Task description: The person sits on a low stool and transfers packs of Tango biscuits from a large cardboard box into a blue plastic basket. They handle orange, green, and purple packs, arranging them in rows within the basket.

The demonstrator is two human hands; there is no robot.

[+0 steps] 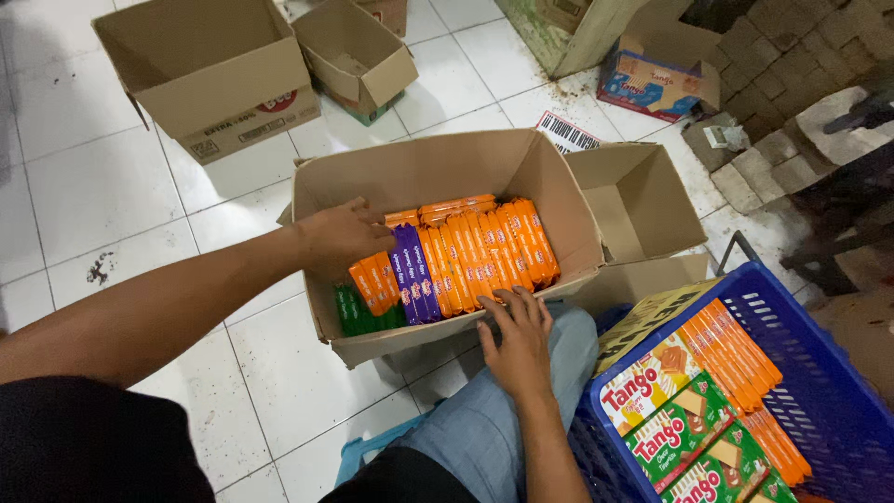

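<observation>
An open cardboard box (438,168) sits on the tiled floor in front of me. Inside it stand several orange snack packs (489,244) in rows, a few purple packs (412,279) and some green packs (354,312) at the left. My left hand (343,237) reaches into the box, fingers apart, touching the orange packs at the left end. My right hand (515,340) rests on the box's near edge, fingers spread, touching the bottoms of the orange packs. Neither hand grips a pack.
A blue plastic basket (819,382) at the lower right holds orange packs and red and green wafer boxes. Empty cardboard boxes (209,70) stand at the back left. A colourful carton (656,84) and stacked bricks (792,56) lie at the back right.
</observation>
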